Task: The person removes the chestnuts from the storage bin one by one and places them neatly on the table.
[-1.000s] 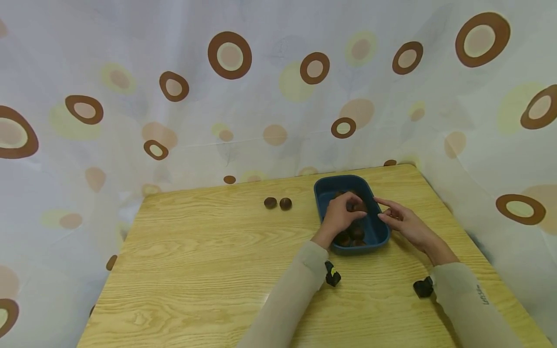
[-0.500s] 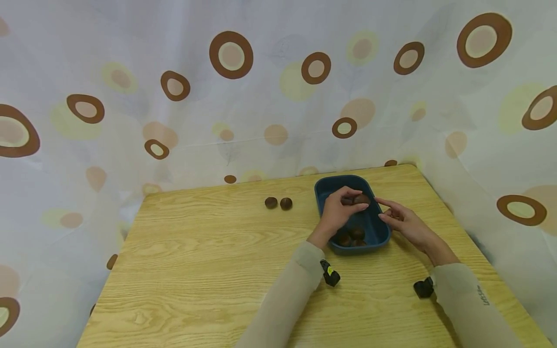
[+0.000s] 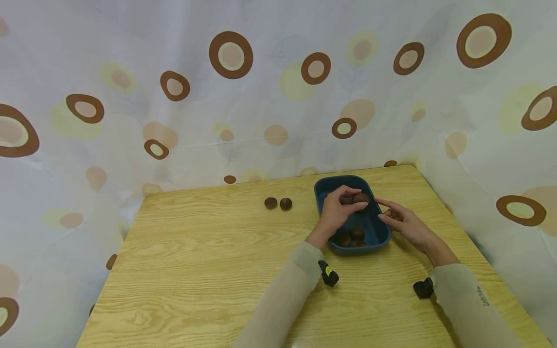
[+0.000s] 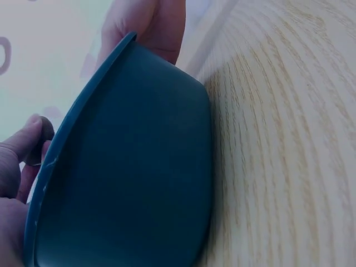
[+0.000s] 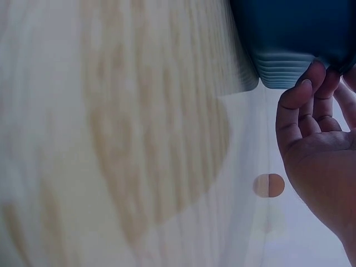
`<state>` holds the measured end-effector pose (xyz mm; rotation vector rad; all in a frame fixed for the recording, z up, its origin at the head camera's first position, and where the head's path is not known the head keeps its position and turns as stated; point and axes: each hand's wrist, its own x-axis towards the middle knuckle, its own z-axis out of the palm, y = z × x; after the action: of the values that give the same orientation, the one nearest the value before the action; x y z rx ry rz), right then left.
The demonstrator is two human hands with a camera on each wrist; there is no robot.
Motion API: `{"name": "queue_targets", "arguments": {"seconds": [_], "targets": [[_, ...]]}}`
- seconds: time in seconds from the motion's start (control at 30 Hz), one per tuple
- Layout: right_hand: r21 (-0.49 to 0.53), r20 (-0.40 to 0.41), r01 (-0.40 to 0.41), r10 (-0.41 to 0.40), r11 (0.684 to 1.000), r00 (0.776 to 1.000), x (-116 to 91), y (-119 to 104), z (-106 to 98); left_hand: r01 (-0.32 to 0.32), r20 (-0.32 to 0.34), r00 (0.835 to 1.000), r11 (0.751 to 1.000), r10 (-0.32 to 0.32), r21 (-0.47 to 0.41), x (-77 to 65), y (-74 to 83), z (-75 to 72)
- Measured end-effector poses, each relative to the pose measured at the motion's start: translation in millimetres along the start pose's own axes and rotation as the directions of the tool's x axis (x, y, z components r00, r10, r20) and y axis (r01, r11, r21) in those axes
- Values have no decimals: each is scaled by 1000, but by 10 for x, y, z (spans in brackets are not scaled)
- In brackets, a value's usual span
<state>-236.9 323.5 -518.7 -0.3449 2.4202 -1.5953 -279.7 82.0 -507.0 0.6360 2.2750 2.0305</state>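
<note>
My left hand (image 3: 334,211) reaches over the dark blue rectangular tub (image 3: 377,237) and pinches a brown chestnut (image 3: 361,197) between thumb and fingers. In the left wrist view that chestnut (image 4: 44,136) shows just beyond the rim, and the tub's outer wall (image 4: 133,161) hides the rest of the inside. Several more chestnuts (image 3: 357,234) lie at the tub's near end. Beside the tub's right side is my right hand (image 3: 406,224), its fingertips right at the rim. The right wrist view shows those fingers (image 5: 289,111) bent loosely against the outer wall.
Two chestnuts (image 3: 278,203) lie side by side on the wooden table (image 3: 196,270), left of the tub. A patterned curtain (image 3: 270,106) stands behind the table and along its sides. Black wrist cameras (image 3: 329,274) hang at both sleeves.
My left hand has shifted slightly up and left inside the tub, and the pinched chestnut now shows between its fingertips. The right hand and the tub have stayed in place.
</note>
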Motion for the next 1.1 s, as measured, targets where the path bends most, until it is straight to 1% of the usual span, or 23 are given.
{"name": "queue_targets", "arguments": {"seconds": [0.1, 0.27, 0.37, 0.53, 0.63, 0.8, 0.97, 1.1], "targets": [[-10, -2, 0, 0, 1000, 1000, -3, 1, -5, -6, -6, 1000, 1000, 6, -4, -8, 28, -8], [-23, -5, -7, 7, 1000, 1000, -3, -6, 4, -18, -14, 1000, 999, 18, -26, -24, 66, -63], [-29, -6, -10, 10, 1000, 1000, -8, -15, 11, -31, -24, 999, 998, 30, -51, -25, 73, -114], [-27, -7, -9, 9, 1000, 1000, -11, -44, 20, -53, -49, 998, 996, 50, -67, -5, 63, -220], [-24, -10, -5, 5, 1000, 1000, -18, -59, 19, -36, -59, 998, 998, 32, -56, -4, 66, -291], [-22, -8, -3, 3, 1000, 1000, -23, -63, 10, 15, -75, 997, 999, -17, -38, -29, 66, -454], [-28, -1, 7, -7, 1000, 1000, -22, -76, 16, 21, -91, 996, 999, -23, -26, -52, 34, -652], [-31, -4, 8, -8, 999, 1000, -29, -84, 16, 25, -95, 995, 998, -30, -51, -71, 16, -806]]}}
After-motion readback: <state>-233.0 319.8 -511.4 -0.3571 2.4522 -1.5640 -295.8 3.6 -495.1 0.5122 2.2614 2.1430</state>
